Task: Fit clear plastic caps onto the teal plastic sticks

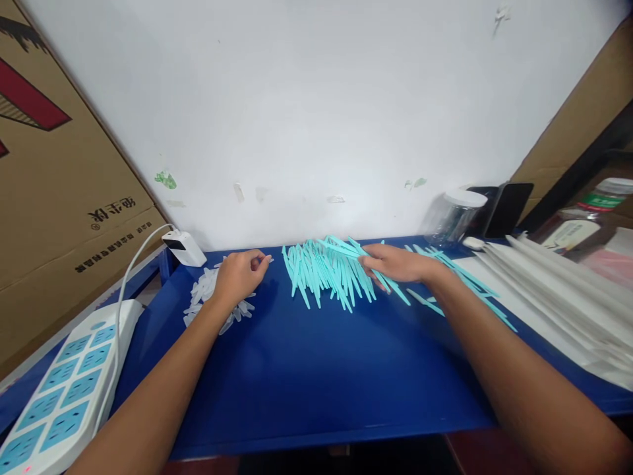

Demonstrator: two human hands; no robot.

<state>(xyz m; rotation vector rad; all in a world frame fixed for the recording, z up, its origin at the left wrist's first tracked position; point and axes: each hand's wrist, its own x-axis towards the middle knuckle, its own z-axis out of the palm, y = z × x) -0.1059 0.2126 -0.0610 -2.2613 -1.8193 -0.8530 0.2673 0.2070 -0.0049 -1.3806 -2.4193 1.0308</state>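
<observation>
My left hand is closed in a pinch above the left side of the table, with the pale tip of a small translucent plastic piece showing at the fingertips. Under and around it lies a loose heap of similar translucent pieces. My right hand is closed around a few slim turquoise plastic sticks with tapered ends; its fingers partly hide them. Beside it, a wide pile of the same turquoise sticks fans out at the table's back middle. More turquoise sticks lie beyond my right wrist.
The blue table meets a white wall. At left are a power strip, a white charger with a cable, and a cardboard box. At right stand a clear jar, a phone and stacked white sheets.
</observation>
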